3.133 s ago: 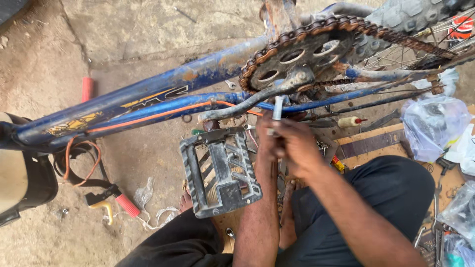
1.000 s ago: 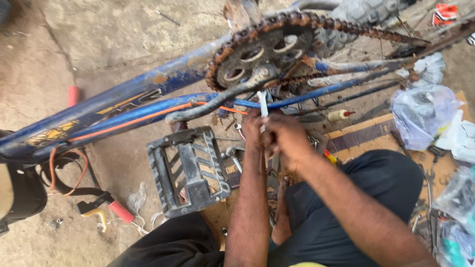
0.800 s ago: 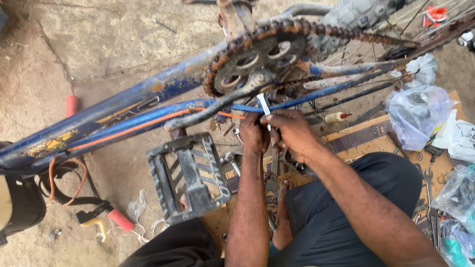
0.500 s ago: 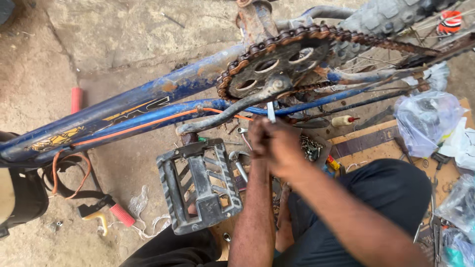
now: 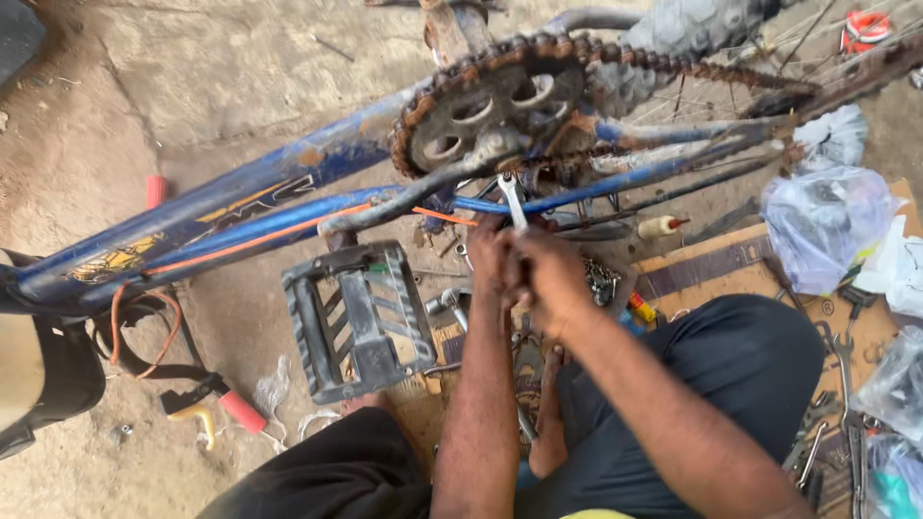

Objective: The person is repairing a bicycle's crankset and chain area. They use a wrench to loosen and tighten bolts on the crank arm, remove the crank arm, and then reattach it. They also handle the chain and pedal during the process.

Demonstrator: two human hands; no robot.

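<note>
Both hands are bunched together below the blue bike frame (image 5: 240,207). The right hand (image 5: 553,279) is closed tight around a small silver wrench (image 5: 511,200). The left hand (image 5: 490,261) sits pressed against the right one, fingers curled, and it looks like it helps hold the same wrench, but I cannot tell for sure how much of the wrench it has.

The wrench sticks up out of the grip. Its open end points at the blue tubes just above the grip, and it touches or nearly touches them. A bit higher above the grip is the rusty chain wheel (image 5: 486,111), with the rusty chain (image 5: 673,67) running over it and off to the right.

To the left of the grip, just beside it, hangs a big grey pedal (image 5: 358,322) on a silver crank arm (image 5: 404,197). An orange cable (image 5: 260,235) runs along the frame, farther left.

To the right of the grip lies a small white bottle with a red tip (image 5: 659,227) on brown cardboard (image 5: 711,264). Farther right is a clear plastic bag (image 5: 827,226). Down and to the right of the grip, past the dark trouser knee, some more wrenches (image 5: 832,404) lie on the ground.
</note>
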